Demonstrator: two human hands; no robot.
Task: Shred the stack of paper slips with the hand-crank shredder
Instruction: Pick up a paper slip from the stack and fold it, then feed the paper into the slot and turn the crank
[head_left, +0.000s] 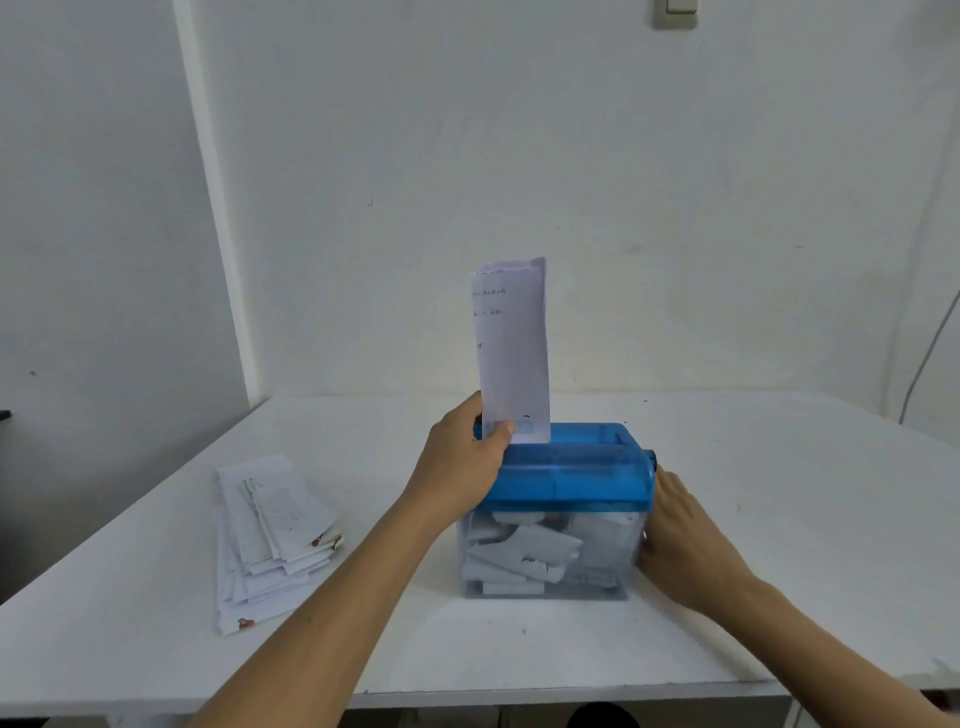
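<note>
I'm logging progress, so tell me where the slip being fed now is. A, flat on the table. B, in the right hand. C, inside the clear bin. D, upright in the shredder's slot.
D: the slip stands upright in the slot of the blue shredder, its foot pinched by the left hand.

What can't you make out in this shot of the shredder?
Head view:
- Crank handle: hidden behind the right hand and the shredder's blue lid; the hand's grip cannot be told.
- Print on the upright slip: too blurred to read.
- Slip's bottom edge: covered by the left hand and the slot.
- Stack of slips: count unclear, sheets overlap.
</note>
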